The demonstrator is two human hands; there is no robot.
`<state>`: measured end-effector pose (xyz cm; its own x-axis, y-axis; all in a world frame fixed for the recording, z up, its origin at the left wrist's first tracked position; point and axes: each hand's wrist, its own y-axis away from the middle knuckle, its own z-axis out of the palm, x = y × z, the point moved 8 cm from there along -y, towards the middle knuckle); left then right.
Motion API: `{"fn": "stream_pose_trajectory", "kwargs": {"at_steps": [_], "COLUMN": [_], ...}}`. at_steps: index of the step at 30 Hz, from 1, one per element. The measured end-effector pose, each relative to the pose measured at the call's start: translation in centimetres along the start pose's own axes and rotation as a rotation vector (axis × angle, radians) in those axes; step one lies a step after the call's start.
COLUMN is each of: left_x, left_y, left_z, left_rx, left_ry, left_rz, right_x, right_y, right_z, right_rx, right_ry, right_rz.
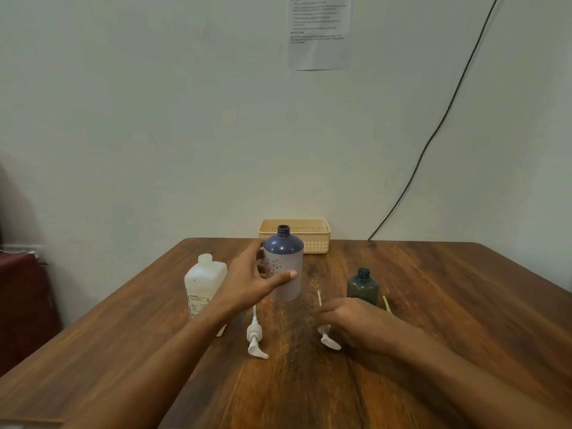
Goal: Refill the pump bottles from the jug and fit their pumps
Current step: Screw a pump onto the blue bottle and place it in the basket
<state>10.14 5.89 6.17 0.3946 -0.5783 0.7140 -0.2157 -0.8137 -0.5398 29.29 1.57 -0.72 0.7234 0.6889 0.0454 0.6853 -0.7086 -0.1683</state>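
Wooden and dark-grained, the counter fills the lower half of the view and stands against a pale wall that carries a printed sheet and a black cable. At the counter's far edge sits a beige basket. Left of centre stands a white jug, its cap on. Just right of it the left hand has its grip around a tall blue bottle, thumb across the front and fingers behind, and the bottle's neck is uncapped. Further right a smaller dark green bottle stands upright, also without a pump. The right hand rests low on the counter in front of the green bottle, its grip curled over a white pump whose spout and tube stick out; how tightly it closes I cannot tell. Another white pump lies loose between the two forearms. A thin yellow tube lies beside the green bottle.
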Motion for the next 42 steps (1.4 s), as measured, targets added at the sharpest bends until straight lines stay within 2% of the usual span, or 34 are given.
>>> {"fn": "stream_pose_trajectory", "kwargs": {"at_steps": [13, 21, 25, 34, 42], "left_x": [0.0, 0.3, 0.7, 1.0, 1.1], "left_y": [-0.1, 0.2, 0.2, 0.3, 0.4], "left_z": [-0.2, 0.3, 0.4, 0.4, 0.7], "left_rx": [0.017, -0.003, -0.001, 0.002, -0.023], "left_ry": [-0.033, -0.021, -0.033, -0.043, -0.057], "left_rz": [-0.003, 0.013, 0.024, 0.034, 0.035], "right_x": [-1.2, -0.5, -0.4, 0.8, 1.5], "right_y": [3.3, 3.8, 2.7, 0.7, -1.7], "right_z": [-17.9, -24.8, -25.4, -24.6, -22.6], "right_rx": [0.621, 0.893, 0.928, 0.922, 0.788], "right_ry": [-0.381, -0.666, -0.765, -0.745, -0.756], "right_rz": [0.073, 0.056, 0.052, 0.126, 0.169]}}
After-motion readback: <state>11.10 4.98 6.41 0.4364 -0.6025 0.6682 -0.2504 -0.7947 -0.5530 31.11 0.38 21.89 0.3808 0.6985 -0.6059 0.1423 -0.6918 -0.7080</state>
